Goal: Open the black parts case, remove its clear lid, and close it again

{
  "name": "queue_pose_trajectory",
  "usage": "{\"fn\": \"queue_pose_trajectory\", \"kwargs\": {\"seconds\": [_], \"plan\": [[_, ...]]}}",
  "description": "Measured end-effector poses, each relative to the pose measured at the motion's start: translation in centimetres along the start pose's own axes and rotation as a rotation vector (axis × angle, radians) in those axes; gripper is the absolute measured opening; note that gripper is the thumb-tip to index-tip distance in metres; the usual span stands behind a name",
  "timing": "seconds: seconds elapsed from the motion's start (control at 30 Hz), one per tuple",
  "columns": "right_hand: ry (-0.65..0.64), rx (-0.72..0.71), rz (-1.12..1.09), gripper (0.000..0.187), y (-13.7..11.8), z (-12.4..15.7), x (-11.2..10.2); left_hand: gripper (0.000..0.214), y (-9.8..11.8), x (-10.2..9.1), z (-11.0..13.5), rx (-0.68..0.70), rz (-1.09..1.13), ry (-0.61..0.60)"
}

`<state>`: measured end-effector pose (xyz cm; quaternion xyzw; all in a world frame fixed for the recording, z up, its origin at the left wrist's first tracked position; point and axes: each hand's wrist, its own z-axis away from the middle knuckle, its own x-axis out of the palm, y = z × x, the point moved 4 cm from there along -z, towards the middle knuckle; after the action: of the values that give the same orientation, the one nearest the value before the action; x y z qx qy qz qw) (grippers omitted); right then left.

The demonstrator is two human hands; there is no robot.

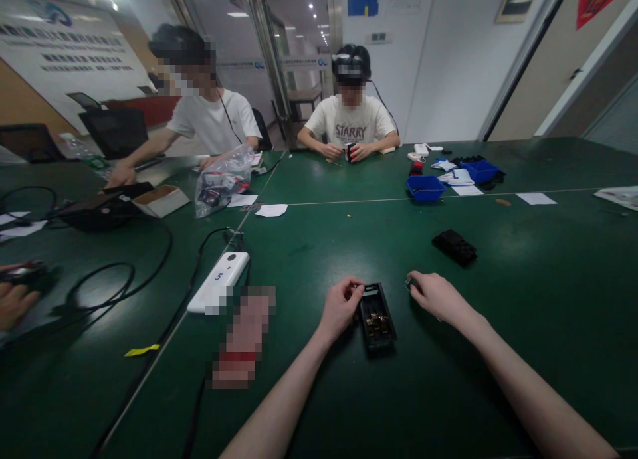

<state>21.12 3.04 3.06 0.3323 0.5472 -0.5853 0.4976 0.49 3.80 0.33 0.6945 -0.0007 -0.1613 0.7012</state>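
A small rectangular black box (369, 336) with an open top stands on the green table, with several brass-coloured metal parts (377, 322) inside it. The thumb and fingers of my left hand (341, 306) are closed on its upper left corner. To the right of the box and apart from it, my right hand (432, 291) pinches a small silvery piece (407, 284) between thumb and fingertips. The exact kind of that piece is too small to make out. Beyond my right hand lies a black block-like part (454, 247).
A white power strip (219, 283) with black cables and a blurred-out pinkish object (246, 336) lie to the left. Across the table sit two people, near a clear plastic bag (224, 180) and blue trays (425, 188). Another person's hand (17, 303) shows at the left edge.
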Motion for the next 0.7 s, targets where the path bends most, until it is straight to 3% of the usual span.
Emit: {"fn": "queue_pose_trajectory", "kwargs": {"seconds": [0.23, 0.4, 0.53, 0.7], "plan": [[0.061, -0.054, -0.237, 0.038, -0.6, 0.3, -0.3, 0.022, 0.0, 0.0, 0.0, 0.019, -0.03, 0.007], [0.01, -0.107, -0.719, 0.031, -1.5, 0.0, 0.3, 0.022, -0.1, 0.1, -0.1, 0.017, -0.011, 0.003], [-0.054, -0.106, -1.126, 0.037, -2.3, -0.1, 1.1, 0.022, -0.2, 0.2, -0.1, 0.011, 0.012, 0.008], [-0.071, -0.165, -1.409, 0.046, -3.8, 0.2, 1.5, 0.019, 0.2, 0.1, -0.1, 0.017, -0.017, 0.019]]}}
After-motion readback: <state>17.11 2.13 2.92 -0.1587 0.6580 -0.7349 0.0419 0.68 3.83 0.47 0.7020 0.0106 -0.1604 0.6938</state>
